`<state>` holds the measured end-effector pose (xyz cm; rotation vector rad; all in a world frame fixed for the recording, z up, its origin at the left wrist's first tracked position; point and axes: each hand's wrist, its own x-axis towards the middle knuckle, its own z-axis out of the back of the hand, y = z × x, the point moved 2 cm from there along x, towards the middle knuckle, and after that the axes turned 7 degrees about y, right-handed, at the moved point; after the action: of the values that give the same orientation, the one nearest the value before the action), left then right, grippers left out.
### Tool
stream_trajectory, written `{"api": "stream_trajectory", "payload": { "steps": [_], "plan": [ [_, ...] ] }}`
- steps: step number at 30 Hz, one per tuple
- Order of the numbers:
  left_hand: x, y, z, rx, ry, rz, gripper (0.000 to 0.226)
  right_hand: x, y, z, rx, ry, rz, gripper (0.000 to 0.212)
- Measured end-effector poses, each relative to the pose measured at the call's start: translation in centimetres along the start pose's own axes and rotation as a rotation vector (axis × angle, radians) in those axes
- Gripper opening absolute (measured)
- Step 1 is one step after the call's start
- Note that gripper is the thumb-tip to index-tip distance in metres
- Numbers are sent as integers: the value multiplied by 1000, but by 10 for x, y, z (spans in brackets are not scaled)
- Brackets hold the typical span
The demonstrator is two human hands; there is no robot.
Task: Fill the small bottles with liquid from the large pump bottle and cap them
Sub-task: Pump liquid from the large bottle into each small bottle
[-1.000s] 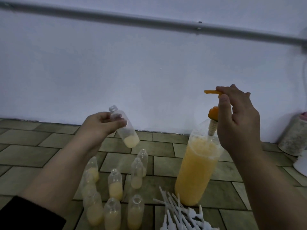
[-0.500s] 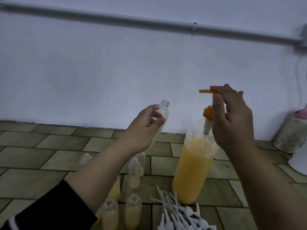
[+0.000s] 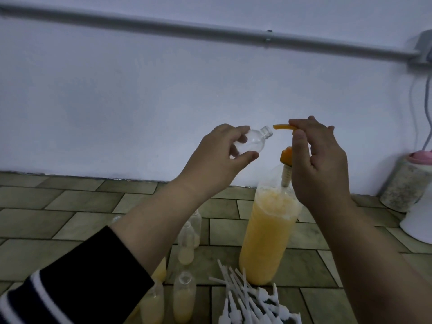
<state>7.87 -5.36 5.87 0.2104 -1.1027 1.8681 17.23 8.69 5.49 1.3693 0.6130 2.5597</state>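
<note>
My left hand (image 3: pixel 217 157) grips a small clear bottle (image 3: pixel 91 143), tilted with its open neck pointing right, just left of the orange pump spout (image 3: pixel 353 126). The bottle looks empty where it shows. My right hand (image 3: pixel 320 164) rests on top of the orange pump head, thumb down along the stem (image 3: pixel 286 157). The large pump bottle (image 3: pixel 268 239) stands on the tiled floor, mostly full of yellow-orange liquid. Several small bottles (image 3: pixel 184 246) with some yellow liquid stand on the floor below my left forearm, uncapped.
A pile of white caps with long tubes (image 3: pixel 247 298) lies in front of the large bottle. A speckled container with a pink lid (image 3: pixel 406 183) and a white object (image 3: pixel 418 220) stand at the right by the wall. A grey conduit (image 3: pixel 210 31) runs along the white wall.
My left hand has carried the small bottle rightward and up, bringing its neck close to the pump spout. The right hand has stayed on the pump head.
</note>
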Motion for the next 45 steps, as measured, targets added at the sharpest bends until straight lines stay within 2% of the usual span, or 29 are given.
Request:
{"api": "stream_trajectory", "payload": {
  "steps": [5,9,13,19,23,31,37,45],
  "plan": [
    [3,-8,-2,88,1,-47,50,0,0,0,0,-7,-15,44],
    [1,-10,-1,67,-47,-21,51,-1,1,1,-6,2,-14,45],
    [1,-22,0,70,-33,-73,55,-1,2,0,-12,9,-4,45],
    [3,-15,5,142,-58,-14,54,-1,1,1,12,-8,-8,44],
    [3,-6,4,183,-15,36,52,-2,2,0,9,0,-5,44],
    [9,-21,0,136,2,12,57,-2,2,0,7,0,-6,44],
    [8,-23,2,172,43,10,40,-2,1,0,-11,7,1,44],
    [10,-21,0,312,98,-3,38,-2,2,-2,-15,13,35,49]
  ]
}}
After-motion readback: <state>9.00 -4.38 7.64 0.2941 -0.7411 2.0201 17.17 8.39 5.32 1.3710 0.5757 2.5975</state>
